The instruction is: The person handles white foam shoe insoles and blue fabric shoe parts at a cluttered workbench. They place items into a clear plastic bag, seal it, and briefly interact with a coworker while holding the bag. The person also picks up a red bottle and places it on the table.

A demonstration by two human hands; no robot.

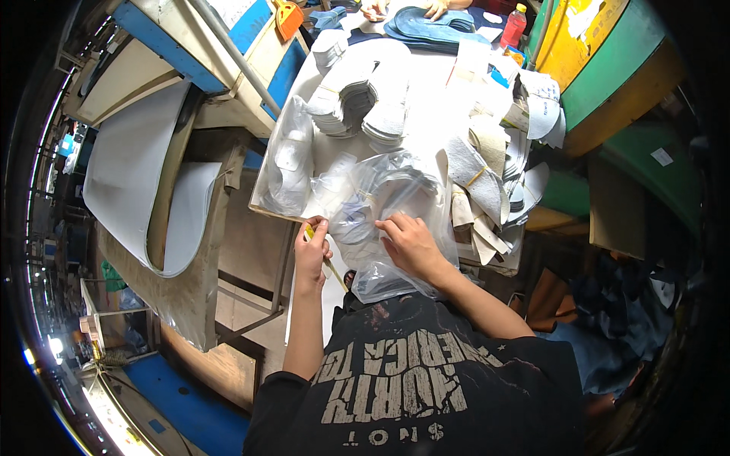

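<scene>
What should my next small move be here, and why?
I'd probably gather the loose near part of the clear plastic bag with your right hand. That hand is right at the bag, whose slack plastic hangs past the near edge of the table, while your left hand is occupied holding a yellow strip.

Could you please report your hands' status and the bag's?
Left hand pinching yellow strip. Right hand on clear bag. Bag draped over table's near edge; white stacks beyond it.

Clear bag (384, 279): contents (354, 219) hazy, perhaps layered. Co-worker's hands (436, 8) cropped at top.
</scene>
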